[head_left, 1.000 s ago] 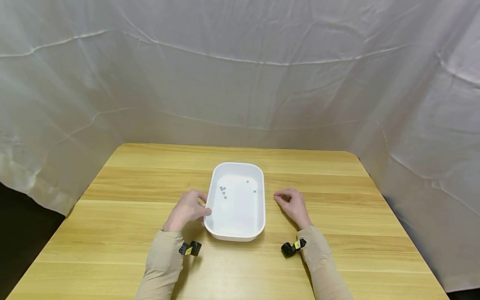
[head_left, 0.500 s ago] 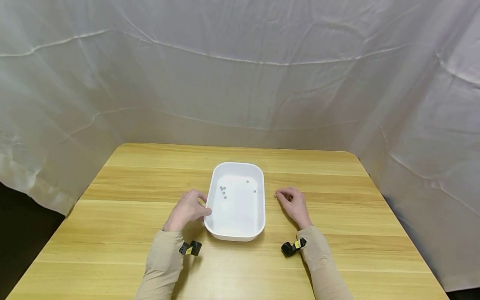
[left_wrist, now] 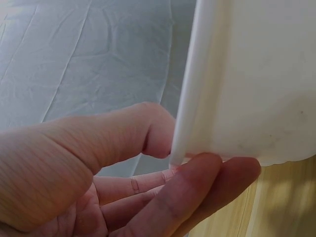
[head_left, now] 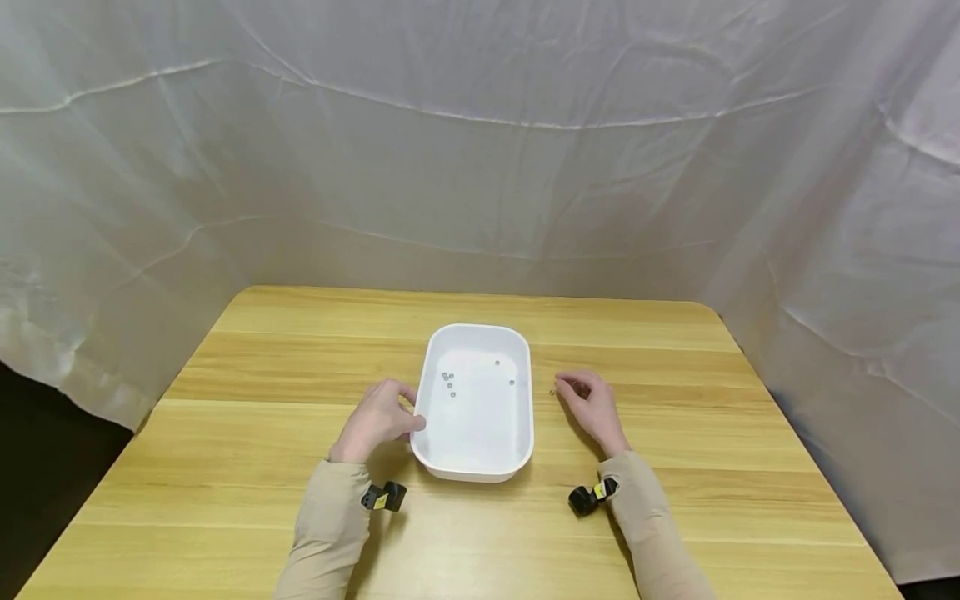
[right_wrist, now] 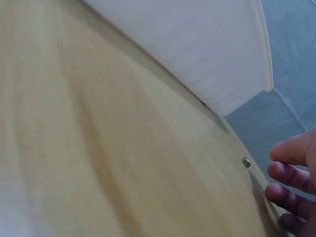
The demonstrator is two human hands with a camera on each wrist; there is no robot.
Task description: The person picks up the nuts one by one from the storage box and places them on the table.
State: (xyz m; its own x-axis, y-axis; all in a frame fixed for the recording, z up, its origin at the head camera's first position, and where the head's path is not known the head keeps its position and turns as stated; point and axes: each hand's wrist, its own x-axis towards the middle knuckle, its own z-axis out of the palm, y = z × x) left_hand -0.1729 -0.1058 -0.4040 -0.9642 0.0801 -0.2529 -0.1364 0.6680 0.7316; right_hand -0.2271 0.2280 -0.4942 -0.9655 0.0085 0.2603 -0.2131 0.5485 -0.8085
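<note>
My left hand (head_left: 377, 421) grips the left wall of a white plastic tray (head_left: 472, 477). In the left wrist view the thumb (left_wrist: 159, 129) is on one side of the wall and the fingers (left_wrist: 190, 182) on the other. Just right of the tray, a small metal nut (right_wrist: 246, 162) lies on the wooden table. Beside it, my right hand (head_left: 592, 410) holds nothing; in the right wrist view its thumb and fingers are loosely bent, with a small gap to the nut. Inside the tray, several small metal nuts (head_left: 450, 386) lie at the left and two at the right.
The wooden table (head_left: 247, 467) extends around the tray on all sides. A pale cloth curtain (head_left: 480, 167) hangs behind the table and along both sides. A small black camera is strapped to each wrist.
My right fingertips have drawn slightly right, off the small nut, which now shows on the table. My left hand keeps its grip on the tray, and the nuts inside keep their places.
</note>
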